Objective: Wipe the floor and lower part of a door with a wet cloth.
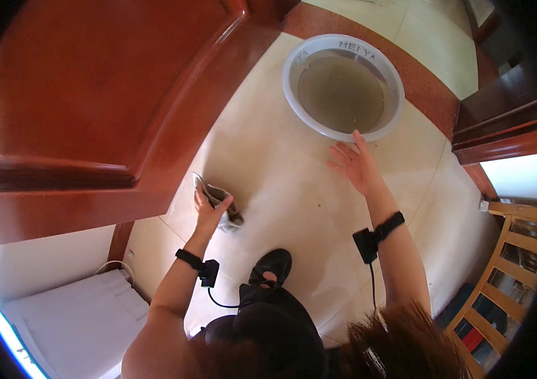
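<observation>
My left hand (210, 208) grips a crumpled grey cloth (230, 220) above the tiled floor, to the right of the lower edge of a glossy reddish-brown wooden door (83, 109). The thumb presses on one side of the cloth and part of it hangs below the hand. My right hand (356, 166) holds nothing, its fingers spread. Its fingertips are by the near rim of a pale plastic basin (292, 102); whether they touch it I cannot tell. Murky brownish water (342, 92) fills much of the basin, which bears lettering inside its rim.
A reddish-brown threshold (432, 102) runs behind the basin. A slatted wooden rack (496, 284) stands at the right, with things behind its slats. At the lower left is a white flat-topped box-like object (83, 317). My black shoe (273, 265) is on the beige tiles (306, 227).
</observation>
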`<state>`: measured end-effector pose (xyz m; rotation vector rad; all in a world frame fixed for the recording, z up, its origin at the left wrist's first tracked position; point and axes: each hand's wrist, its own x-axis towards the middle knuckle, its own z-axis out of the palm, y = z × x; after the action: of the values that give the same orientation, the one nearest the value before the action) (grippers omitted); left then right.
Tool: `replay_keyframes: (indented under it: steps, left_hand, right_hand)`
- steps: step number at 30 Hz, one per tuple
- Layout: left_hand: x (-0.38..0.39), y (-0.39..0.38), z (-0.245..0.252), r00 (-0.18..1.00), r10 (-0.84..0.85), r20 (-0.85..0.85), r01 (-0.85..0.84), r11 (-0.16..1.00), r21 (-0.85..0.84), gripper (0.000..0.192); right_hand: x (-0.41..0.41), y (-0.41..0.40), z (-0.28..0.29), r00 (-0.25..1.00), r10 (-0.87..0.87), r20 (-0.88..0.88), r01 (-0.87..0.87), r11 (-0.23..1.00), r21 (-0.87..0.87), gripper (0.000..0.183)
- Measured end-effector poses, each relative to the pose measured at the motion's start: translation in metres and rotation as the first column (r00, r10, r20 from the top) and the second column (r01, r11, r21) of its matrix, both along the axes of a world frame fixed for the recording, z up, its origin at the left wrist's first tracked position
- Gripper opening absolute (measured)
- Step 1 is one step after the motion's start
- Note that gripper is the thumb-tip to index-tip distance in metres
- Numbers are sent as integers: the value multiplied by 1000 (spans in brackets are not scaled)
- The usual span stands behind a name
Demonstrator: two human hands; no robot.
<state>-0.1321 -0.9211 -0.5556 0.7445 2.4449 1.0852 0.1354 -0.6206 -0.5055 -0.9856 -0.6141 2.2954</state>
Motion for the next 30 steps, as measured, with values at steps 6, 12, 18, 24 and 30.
replay_keyframes:
  steps: [6, 12, 18, 24, 30]
  left_hand:
    - [31, 45, -25, 937, 48, -345, -243, 801, -547, 90]
    - [16, 44, -40, 821, -122, -558, -182, 870, -458, 67]
    - [-11, 67, -45, 759, -158, -632, -136, 910, -391, 63]
    - [-43, 118, -48, 748, -182, -638, -117, 911, -397, 61]
    - [-76, 156, -63, 701, -234, -673, -64, 920, -386, 60]
  right_hand:
    - [-2, 33, -22, 998, 22, -51, -16, 993, 121, 57]
    - [12, 30, -7, 931, -272, 243, 192, 933, 305, 42]
    - [69, 10, -13, 877, -348, 330, 266, 925, 270, 38]
    - [148, -41, -30, 831, -386, 400, 322, 921, 220, 31]
    - [207, -128, -14, 744, -501, 442, 485, 860, 157, 30]
